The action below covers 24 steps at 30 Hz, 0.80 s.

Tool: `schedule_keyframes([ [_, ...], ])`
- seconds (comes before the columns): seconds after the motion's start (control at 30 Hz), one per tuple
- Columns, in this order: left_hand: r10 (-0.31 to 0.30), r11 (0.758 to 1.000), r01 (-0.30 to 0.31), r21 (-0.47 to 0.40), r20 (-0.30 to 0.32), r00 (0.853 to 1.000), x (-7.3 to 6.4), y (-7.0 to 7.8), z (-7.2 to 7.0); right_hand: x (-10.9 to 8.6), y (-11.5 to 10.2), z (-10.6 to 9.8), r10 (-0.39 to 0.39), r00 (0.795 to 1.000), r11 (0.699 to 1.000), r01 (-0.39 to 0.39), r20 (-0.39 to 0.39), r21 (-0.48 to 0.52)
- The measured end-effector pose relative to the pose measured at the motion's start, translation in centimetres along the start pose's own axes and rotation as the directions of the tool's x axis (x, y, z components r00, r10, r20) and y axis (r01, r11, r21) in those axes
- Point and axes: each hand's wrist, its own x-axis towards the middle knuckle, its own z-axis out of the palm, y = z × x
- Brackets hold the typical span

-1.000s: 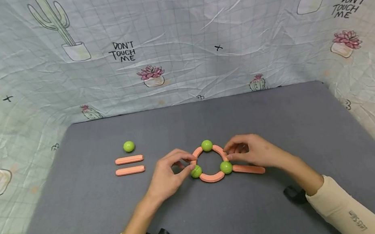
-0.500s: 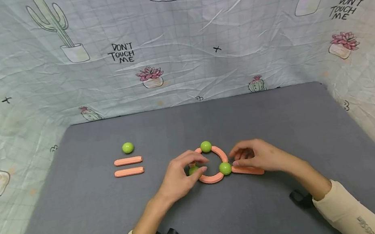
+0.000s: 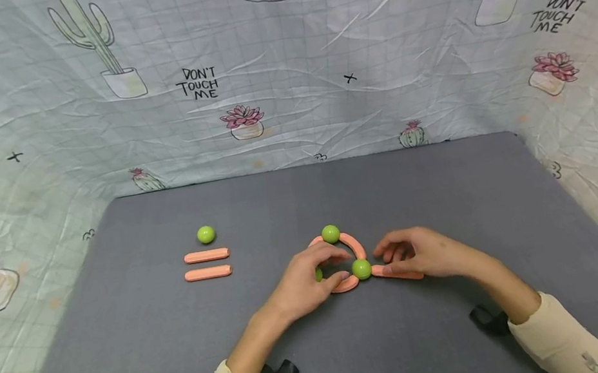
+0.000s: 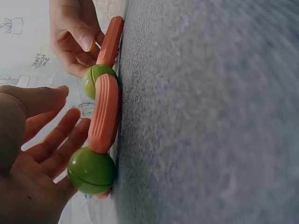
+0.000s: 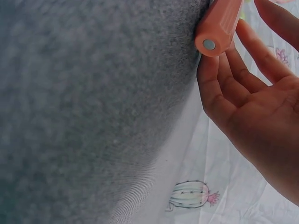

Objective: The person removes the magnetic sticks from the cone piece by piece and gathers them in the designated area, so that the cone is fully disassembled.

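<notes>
Head view, left to right: four green balls [image 3: 206,234], three straight orange sticks [image 3: 206,255], three curved orange sticks [image 3: 353,245]. One ball loose at left, two straight sticks nearer the person. Left hand [image 3: 305,280] reaches in palm inward, thumb and fingers spread, gripping nothing, arched around the ring's left ball [image 3: 318,273]. Curved sticks plus three balls form the ring. Right hand [image 3: 423,251] has fingers loosely bent, thumb apart, just beside the third straight stick [image 3: 410,276], which angles off the right ball [image 3: 362,269]; contact unclear.
</notes>
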Motion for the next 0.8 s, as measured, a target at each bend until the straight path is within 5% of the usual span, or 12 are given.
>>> schedule_keyframes([
  [0.27,-0.070,0.994,0.065,0.085,0.064,0.995,0.4,0.5,0.5,-0.6,0.9,-0.2,-0.020,0.999,0.999,0.019,0.050,0.028],
  [0.8,-0.086,0.967,0.064,0.245,0.084,0.993,1.3,0.5,1.4,-0.5,1.6,-0.8,-0.007,0.996,1.000,0.007,0.090,0.011],
])
